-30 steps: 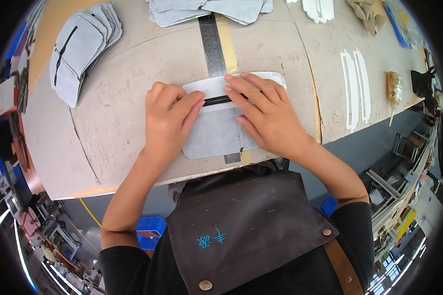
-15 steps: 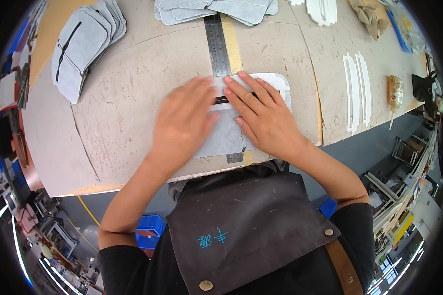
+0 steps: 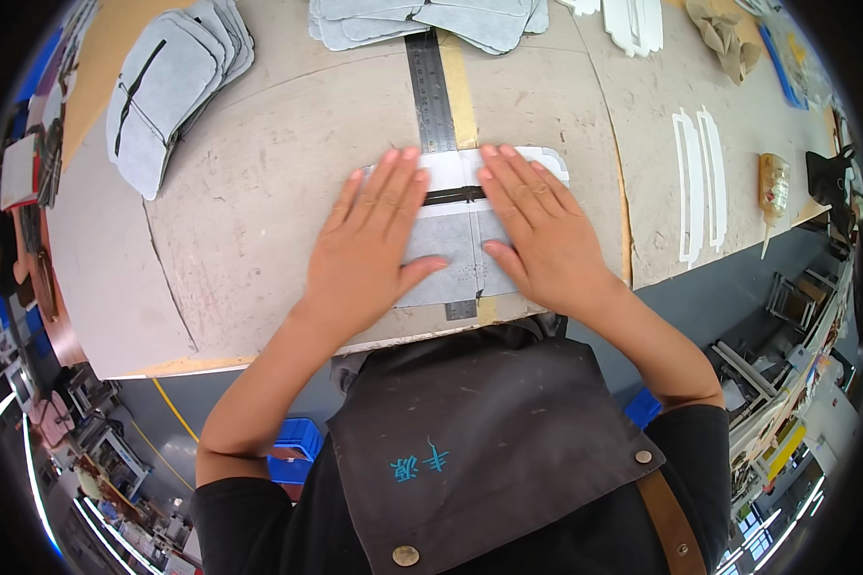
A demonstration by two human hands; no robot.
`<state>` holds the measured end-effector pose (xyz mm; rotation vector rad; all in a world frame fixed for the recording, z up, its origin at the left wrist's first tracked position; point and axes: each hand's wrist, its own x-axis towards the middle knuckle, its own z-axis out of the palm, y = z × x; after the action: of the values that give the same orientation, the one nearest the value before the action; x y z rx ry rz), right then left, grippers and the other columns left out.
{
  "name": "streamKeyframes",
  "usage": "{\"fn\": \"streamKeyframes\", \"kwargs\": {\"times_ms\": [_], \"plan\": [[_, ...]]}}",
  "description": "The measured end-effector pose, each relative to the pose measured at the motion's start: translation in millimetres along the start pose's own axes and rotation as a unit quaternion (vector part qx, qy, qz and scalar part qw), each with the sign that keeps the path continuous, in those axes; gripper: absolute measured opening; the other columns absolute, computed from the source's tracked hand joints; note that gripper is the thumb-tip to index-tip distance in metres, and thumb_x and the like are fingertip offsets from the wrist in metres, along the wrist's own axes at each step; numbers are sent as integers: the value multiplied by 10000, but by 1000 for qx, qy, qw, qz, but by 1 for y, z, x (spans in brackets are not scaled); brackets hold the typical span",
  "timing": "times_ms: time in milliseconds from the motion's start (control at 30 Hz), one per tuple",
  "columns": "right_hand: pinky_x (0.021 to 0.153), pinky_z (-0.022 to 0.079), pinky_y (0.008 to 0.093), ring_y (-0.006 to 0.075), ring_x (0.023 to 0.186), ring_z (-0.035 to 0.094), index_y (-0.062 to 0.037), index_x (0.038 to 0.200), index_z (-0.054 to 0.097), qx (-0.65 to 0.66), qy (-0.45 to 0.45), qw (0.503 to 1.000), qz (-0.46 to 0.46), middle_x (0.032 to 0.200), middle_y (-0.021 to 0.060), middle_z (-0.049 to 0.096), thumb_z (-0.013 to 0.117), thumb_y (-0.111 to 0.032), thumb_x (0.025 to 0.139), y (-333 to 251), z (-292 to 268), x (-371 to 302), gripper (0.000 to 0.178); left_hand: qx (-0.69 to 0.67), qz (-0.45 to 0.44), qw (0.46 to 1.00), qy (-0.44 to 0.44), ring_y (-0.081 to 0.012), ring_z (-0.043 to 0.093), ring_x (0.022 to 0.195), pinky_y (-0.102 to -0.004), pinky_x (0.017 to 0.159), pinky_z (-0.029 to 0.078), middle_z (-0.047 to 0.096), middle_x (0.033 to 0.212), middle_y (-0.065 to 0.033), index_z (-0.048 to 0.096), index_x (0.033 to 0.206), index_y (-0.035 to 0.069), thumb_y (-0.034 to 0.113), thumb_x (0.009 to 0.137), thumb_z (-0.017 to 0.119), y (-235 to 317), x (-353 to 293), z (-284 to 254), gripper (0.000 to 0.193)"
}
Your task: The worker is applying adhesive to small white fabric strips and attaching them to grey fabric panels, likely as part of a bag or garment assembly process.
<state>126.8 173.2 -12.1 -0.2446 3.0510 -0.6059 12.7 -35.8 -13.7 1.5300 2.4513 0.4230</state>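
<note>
Left hand [image 3: 362,251] has flattened out; right hand [image 3: 548,240] lies spread likewise, neither gripping. Grey panel [image 3: 447,238] lies beneath both; black strip [image 3: 447,197] between.

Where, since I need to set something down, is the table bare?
Widest: between the leftmost stack of grey rounded panels and the left hand. Also: between the yellow tape strip and narrow white frames. Crowded: centre, where that hand and the right hand lie on a grey panel.
</note>
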Motion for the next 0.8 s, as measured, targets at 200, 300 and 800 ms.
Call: {"fn": "streamKeyframes", "kwargs": {"times_ms": [200, 300, 800], "plan": [[1170, 230, 413, 286, 1436, 278, 12, 1445, 342, -41, -5, 999, 35, 1545, 145, 298, 601, -293, 901, 6, -4, -15, 675, 20, -19, 1000, 7, -314, 248, 1448, -465, 1175, 201, 300, 1555, -117, 375, 1447, 30, 325, 795, 702, -25, -31, -9, 786], [1169, 230, 420, 290, 1439, 270, 18, 1444, 339, -40, -3, 999, 37, 1545, 154, 294, 599, -292, 901, 5, -5, -16, 677, 38, -5, 999, 9, -331, 251, 1444, -488, 1170, 204, 340, 1541, -78, 413, 1434, 64, 300, 791, 705, -27, -38, -12, 745], [1170, 198, 454, 315, 1439, 270, 18, 1446, 342, -55, -16, 997, 55, 1541, 164, 307, 582, -233, 881, 18, -17, -43, 663, 38, 13, 999, 33, -348, 342, 1390, -536, 1136, 268, 449, 1471, 23, 575, 1311, 153, 300, 778, 728, -37, -47, -14, 574]]}}
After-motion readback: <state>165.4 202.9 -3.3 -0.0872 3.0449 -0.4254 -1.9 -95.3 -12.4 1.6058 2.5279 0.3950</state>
